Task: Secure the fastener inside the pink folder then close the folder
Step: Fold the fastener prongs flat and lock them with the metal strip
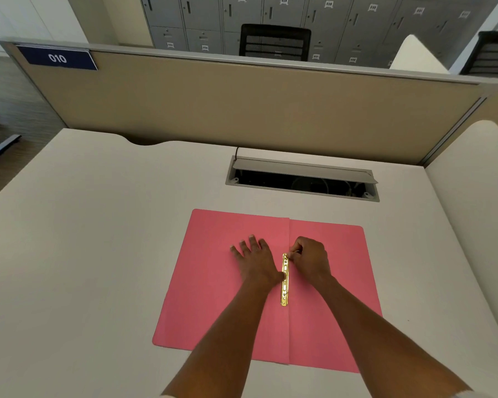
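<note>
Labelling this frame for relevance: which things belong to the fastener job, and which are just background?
In play:
pink folder, open flat
gold fastener along the fold
left hand pressing flat on the folder
right hand, fingers pinched at the fastener's far end

Background:
desk
open cable tray
partition
lockers
chair

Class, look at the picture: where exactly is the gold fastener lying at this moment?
In the head view, the gold fastener lies along the centre fold of the open pink folder, between the flat left hand and the right hand pinching its far end.
</note>
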A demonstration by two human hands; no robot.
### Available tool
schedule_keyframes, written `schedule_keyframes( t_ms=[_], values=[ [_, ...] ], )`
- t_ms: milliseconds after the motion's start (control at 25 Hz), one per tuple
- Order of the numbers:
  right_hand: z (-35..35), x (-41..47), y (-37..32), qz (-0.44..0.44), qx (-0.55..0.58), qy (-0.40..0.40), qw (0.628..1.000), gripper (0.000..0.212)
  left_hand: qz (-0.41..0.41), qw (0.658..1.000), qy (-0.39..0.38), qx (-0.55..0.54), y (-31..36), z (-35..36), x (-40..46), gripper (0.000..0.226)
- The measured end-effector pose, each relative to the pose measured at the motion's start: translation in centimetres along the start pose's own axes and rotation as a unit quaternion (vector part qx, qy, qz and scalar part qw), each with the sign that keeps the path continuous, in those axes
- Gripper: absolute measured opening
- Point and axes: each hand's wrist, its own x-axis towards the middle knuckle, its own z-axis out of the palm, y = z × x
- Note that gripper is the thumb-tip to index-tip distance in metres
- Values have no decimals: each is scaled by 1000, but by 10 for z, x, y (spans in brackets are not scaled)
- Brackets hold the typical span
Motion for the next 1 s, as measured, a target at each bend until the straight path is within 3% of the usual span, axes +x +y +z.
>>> schedule_keyframes(
  t_ms=[440, 720, 1000],
  values=[
    [-6, 13, -2, 34, 14, -19, 999, 18, 3, 1000, 1, -1, 1, 0, 0, 110],
    [-8, 24, -10, -2, -4, -55, 998, 13, 8, 1000, 4, -2, 0, 1, 0, 109],
    [-8, 26, -12, 24, 22, -52, 998, 22, 5, 1000, -2, 8, 2, 1, 0, 107]
  ],
)
